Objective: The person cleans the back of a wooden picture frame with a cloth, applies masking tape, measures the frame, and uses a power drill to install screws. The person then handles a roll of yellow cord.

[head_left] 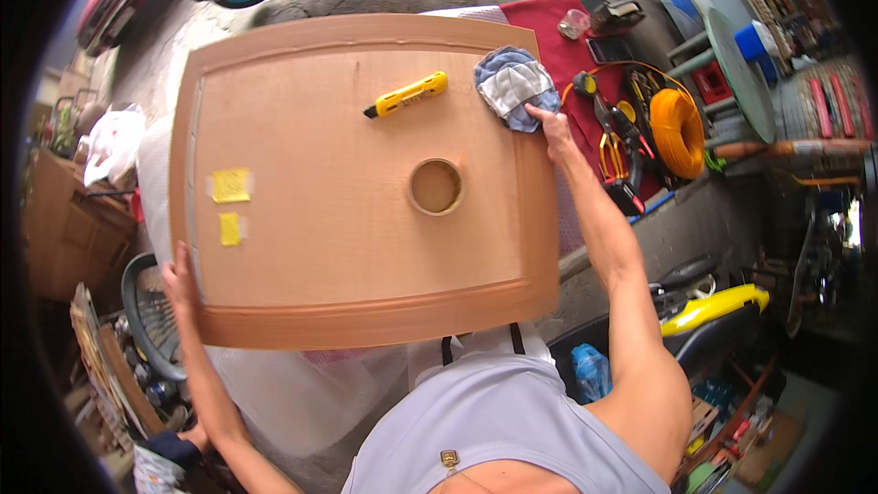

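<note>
A framed wooden panel, like a cabinet door, lies flat before me, its near edge close to my waist. My left hand is closed on its left edge near the lower corner. At the far right edge, my right hand grips the rim, thumb over a blue-and-white cloth pad; its other fingers are mostly hidden. On the panel rest a yellow box cutter and a roll of tape. Two yellow notes are taped towards the left side.
Right of the panel, a red cloth carries pliers, an orange cable coil and a phone. A green plastic stool stands beyond. Another person's dark sleeve shows at lower left; someone sits at far right.
</note>
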Action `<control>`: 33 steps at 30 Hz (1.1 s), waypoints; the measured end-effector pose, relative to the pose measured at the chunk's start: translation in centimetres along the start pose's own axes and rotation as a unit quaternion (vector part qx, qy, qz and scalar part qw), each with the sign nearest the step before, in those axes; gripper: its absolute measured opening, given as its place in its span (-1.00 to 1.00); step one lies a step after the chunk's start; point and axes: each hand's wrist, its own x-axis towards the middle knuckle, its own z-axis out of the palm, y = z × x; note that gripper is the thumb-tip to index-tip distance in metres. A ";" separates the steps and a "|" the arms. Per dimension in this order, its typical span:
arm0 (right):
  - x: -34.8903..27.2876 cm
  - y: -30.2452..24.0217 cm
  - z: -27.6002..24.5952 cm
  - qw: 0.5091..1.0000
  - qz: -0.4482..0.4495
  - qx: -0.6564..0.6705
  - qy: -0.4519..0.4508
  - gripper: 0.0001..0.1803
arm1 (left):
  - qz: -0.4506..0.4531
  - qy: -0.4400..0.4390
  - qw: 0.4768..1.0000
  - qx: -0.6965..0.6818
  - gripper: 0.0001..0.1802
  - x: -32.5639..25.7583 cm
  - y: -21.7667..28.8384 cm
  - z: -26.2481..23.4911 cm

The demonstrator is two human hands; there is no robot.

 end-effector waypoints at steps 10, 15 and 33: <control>10.0 2.1 -3.1 0.979 -0.039 -0.190 -0.055 -0.48 | -0.187 0.068 0.979 -0.041 -0.28 -24.0 -5.7 8.5; 7.0 0.5 -3.4 0.893 -0.138 -0.427 0.037 -0.47 | -0.166 0.043 0.982 -0.075 -0.33 -25.6 -8.0 11.8; -12.4 8.5 0.7 0.990 0.005 -0.066 -0.127 -0.81 | 0.280 -0.144 0.938 -0.144 0.34 -33.8 24.8 18.8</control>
